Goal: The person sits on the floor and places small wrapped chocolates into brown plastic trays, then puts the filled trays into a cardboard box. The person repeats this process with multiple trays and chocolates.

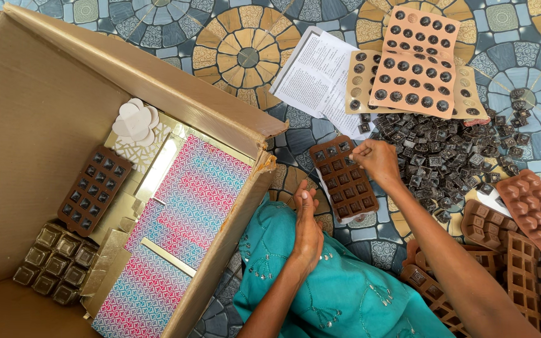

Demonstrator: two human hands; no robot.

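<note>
My right hand (378, 160) pinches a small dark chocolate piece over the upper right corner of a brown silicone mould (344, 178) lying on the tiled floor. Its square cells hold dark chocolates. My left hand (307, 226) rests on my teal-clad knee (320, 288), fingers together and pointing up toward the mould's lower left edge, holding nothing that I can see. A heap of loose square chocolates (446, 156) lies just right of my right hand.
A large open cardboard box (51, 94) at left holds patterned sheets (183, 225), a filled brown mould (94, 189), a clear tray of chocolates (57, 260) and a white flower shape (136, 119). Round-cell moulds (416, 59) and printed paper (313, 75) lie at top. Empty brown moulds (521, 250) stack at right.
</note>
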